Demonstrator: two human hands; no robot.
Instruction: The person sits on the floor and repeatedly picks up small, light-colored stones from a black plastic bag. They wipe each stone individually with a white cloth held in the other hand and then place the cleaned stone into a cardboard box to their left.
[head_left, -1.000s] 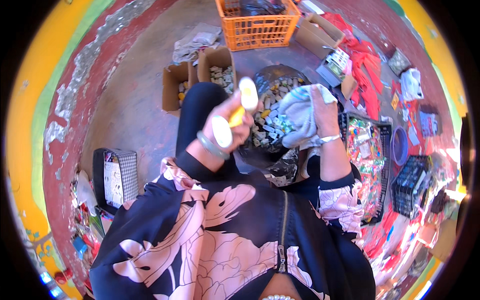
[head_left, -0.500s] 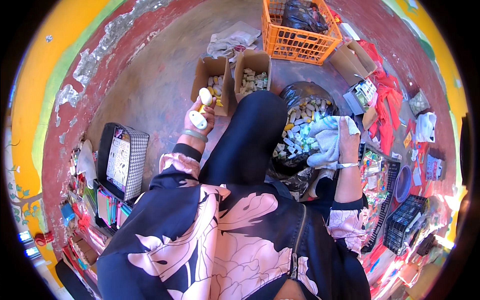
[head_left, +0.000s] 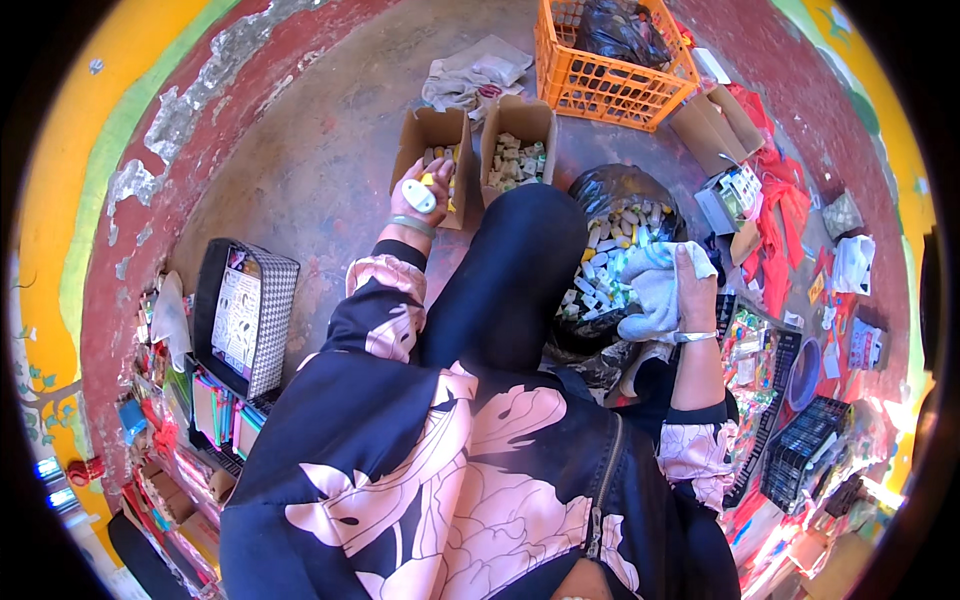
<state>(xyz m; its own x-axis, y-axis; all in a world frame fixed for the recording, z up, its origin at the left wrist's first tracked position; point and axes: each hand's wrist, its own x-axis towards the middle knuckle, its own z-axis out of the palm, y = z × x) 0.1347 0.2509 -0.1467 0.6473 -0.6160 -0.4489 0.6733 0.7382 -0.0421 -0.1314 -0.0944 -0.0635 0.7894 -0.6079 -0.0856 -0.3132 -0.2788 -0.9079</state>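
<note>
My left hand is raised at the near edge of the left cardboard box, fingers stretched toward its opening. A white oval plastic piece lies in the palm, with a yellow bit beside it among the fingers. Yellow and white pieces partly show inside that box. The box beside it holds small white pieces. In my right hand is a pale grey-blue cloth, bunched above a black plastic bag full of white, grey and yellow plastic pieces.
An orange crate with a black bag stands at the far side. Crumpled cloth lies behind the boxes. At left is a checkered case; at right, an open carton, red plastic and black crates.
My left hand has moved slightly up and right to the left box, and its fingers have spread. One of its two white oval pieces no longer shows. My right hand stays on the cloth.
</note>
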